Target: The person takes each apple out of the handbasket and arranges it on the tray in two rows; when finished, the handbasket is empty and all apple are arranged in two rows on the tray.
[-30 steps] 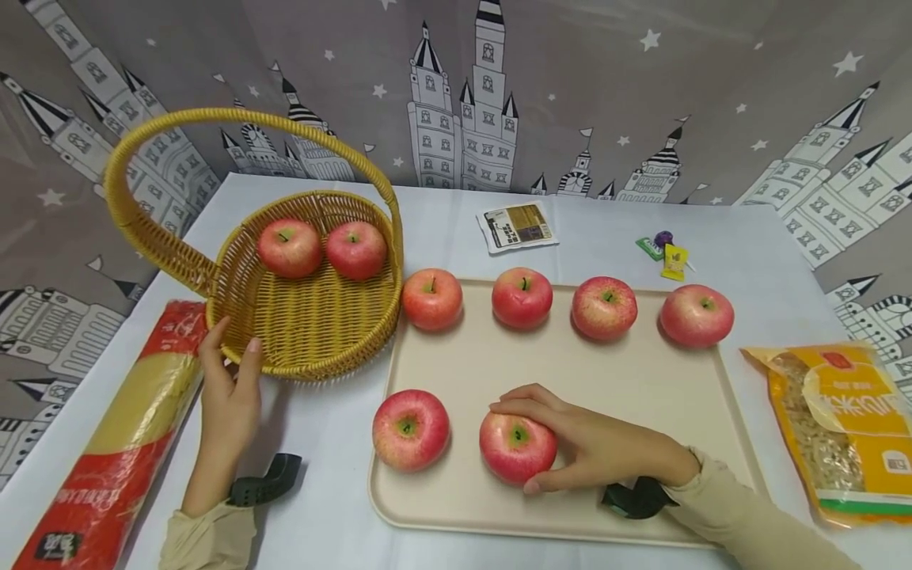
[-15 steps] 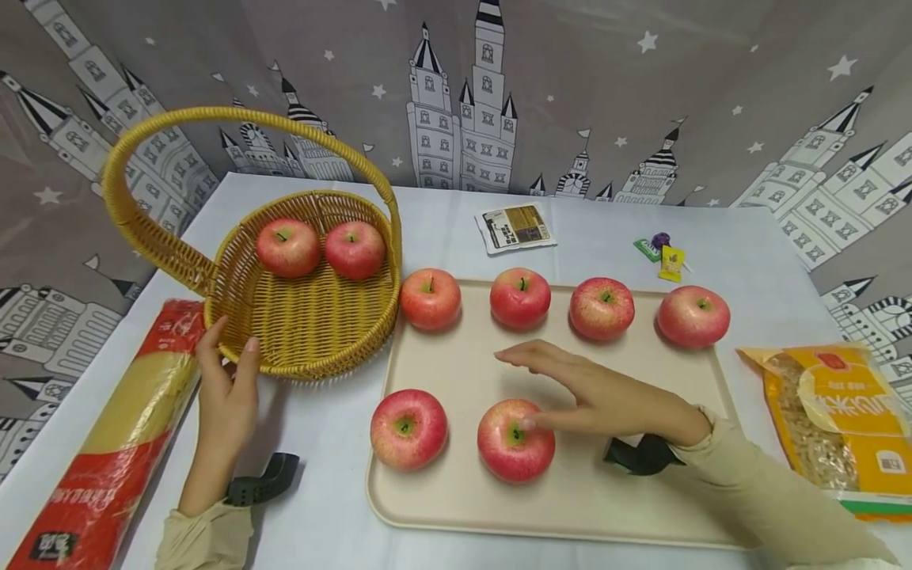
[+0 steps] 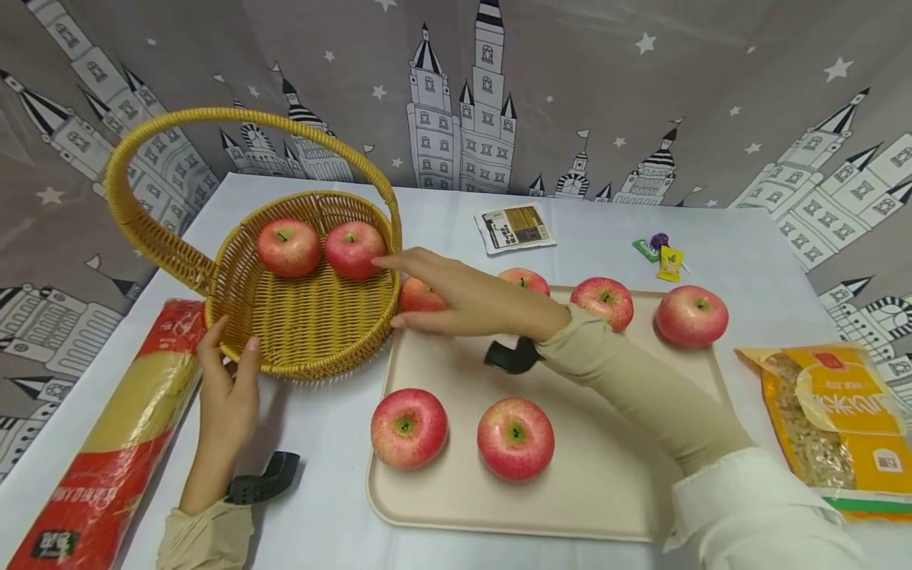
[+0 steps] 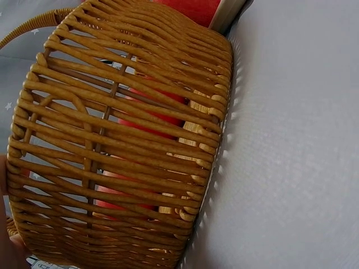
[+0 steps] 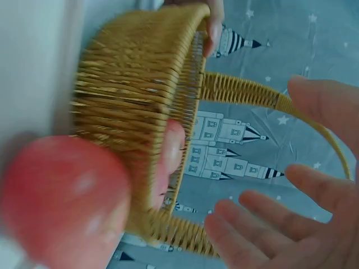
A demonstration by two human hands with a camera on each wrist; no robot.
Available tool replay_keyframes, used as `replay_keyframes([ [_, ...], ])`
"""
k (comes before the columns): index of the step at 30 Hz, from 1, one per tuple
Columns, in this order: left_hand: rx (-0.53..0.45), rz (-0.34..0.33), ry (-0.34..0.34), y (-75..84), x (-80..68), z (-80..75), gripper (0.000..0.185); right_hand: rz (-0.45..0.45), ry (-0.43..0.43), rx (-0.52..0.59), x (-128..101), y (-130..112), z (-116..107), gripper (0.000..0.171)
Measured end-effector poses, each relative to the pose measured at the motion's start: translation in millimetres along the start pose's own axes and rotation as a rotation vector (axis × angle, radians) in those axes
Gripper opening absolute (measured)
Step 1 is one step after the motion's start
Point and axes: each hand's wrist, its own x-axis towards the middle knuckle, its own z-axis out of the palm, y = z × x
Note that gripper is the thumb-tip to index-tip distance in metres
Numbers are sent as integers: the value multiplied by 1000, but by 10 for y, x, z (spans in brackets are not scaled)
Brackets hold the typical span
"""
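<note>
From the head view, my right hand (image 3: 466,301) hovers fingers spread over the round red apple (image 3: 419,296) at the beige plastic tray's (image 3: 606,483) far-left corner, while my left hand (image 3: 229,388) rests with relaxed fingers against the woven yellow wicker basket's (image 3: 299,332) near rim. Left wrist view: just basket (image 4: 123,140) wall. Right wrist view: splayed fingers (image 5: 280,224), blurry apple (image 5: 64,196) beside the basket (image 5: 140,101).

My right hand (image 3: 470,301) half hides two tray apples (image 3: 420,294); the wrist view's apple (image 5: 61,202) blurs.

White-clothed table (image 3: 335,507) bears wicker basket (image 3: 313,332), beige tray (image 3: 606,491), noodle pack (image 3: 114,443), grain bag (image 3: 841,427), sachet (image 3: 516,227)
</note>
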Motion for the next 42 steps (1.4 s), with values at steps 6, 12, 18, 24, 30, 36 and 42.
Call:
replay_keyframes([
  [6,0,-8,-4,6,2,12,55,75,-21,-163,595,-104,77,68],
  [12,3,-12,-6,-2,12,5,55,215,-45,-327,1113,-151,160,72],
  [18,-1,-19,-10,-14,14,-21,55,509,-100,-269,1483,-24,239,72],
  [24,17,-9,-38,0,-4,-41,56,635,-105,-288,1530,103,385,83],
  [30,36,-11,-41,4,-11,-71,56,552,-114,-181,1506,142,430,93],
  [36,21,16,-49,7,5,-75,57,484,-116,-68,1467,164,440,98],
  [42,11,20,-53,-2,1,-71,57,382,-69,-25,1403,114,404,89],
])
